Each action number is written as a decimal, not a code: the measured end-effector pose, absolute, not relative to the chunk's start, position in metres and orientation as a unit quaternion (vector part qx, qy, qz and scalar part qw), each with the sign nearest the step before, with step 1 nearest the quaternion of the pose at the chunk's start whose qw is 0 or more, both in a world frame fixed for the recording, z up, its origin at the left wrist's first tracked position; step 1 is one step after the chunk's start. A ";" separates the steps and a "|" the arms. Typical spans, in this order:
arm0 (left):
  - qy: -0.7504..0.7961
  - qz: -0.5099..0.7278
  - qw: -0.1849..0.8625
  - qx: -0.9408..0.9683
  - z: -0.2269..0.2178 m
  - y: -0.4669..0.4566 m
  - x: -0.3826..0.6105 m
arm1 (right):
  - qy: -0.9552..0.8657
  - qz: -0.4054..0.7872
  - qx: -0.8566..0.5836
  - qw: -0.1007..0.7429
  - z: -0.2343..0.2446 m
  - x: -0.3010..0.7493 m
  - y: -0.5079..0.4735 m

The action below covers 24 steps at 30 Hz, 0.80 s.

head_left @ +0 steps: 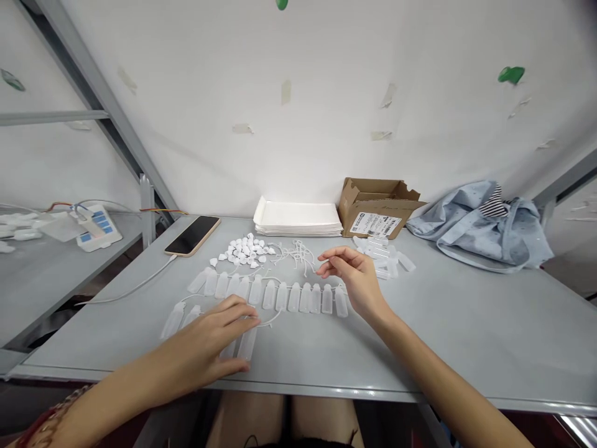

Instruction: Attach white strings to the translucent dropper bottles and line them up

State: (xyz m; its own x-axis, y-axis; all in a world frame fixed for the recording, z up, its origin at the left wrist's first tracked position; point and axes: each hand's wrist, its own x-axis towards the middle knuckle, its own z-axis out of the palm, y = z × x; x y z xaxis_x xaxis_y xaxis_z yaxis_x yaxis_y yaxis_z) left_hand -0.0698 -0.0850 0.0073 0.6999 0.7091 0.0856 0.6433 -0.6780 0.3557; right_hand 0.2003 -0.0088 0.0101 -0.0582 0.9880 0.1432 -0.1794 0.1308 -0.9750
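Observation:
My left hand (228, 336) hovers low over the front row of small translucent plastic sleeves. Its thumb and fingers are spread around one clear sleeve (248, 344); whether they touch it I cannot tell. My right hand (349, 274) is loosely curled, fingertips apart, beside a tangle of white cords (296, 254). Nothing shows clearly between those fingers. Behind my left hand runs a row of similar sleeves (281, 297) with white cords at their tops. A heap of small white caps (245, 250) lies beyond that row.
A phone (193, 236) with a charging cable lies at the left. At the back stand a stack of white envelopes (298, 218) and an open cardboard box (377, 208). More loose clear sleeves (385, 254) lie before the box. A blue cloth bag (485, 230) rests at the right.

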 end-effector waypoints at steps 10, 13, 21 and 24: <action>0.369 0.080 0.145 0.915 0.004 -0.082 -0.073 | -0.497 0.506 -0.412 0.572 0.014 0.205 -0.008; 0.369 0.096 0.146 0.913 0.002 -0.082 -0.075 | -0.501 0.501 -0.416 0.570 0.013 0.206 -0.007; 0.392 0.061 0.147 0.906 0.005 -0.083 -0.072 | -0.504 0.470 -0.423 0.588 0.017 0.215 0.001; 0.400 0.062 0.134 0.905 0.004 -0.083 -0.073 | -0.496 0.450 -0.434 0.602 0.020 0.223 0.006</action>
State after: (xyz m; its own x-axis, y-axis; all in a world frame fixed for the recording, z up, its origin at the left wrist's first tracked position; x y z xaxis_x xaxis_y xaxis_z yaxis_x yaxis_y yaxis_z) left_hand -0.0733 -0.0835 0.0040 0.6727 0.7399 0.0051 0.7067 -0.6446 0.2917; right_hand 0.2233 0.0062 0.0200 0.1021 0.9728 0.2078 -0.1116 0.2187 -0.9694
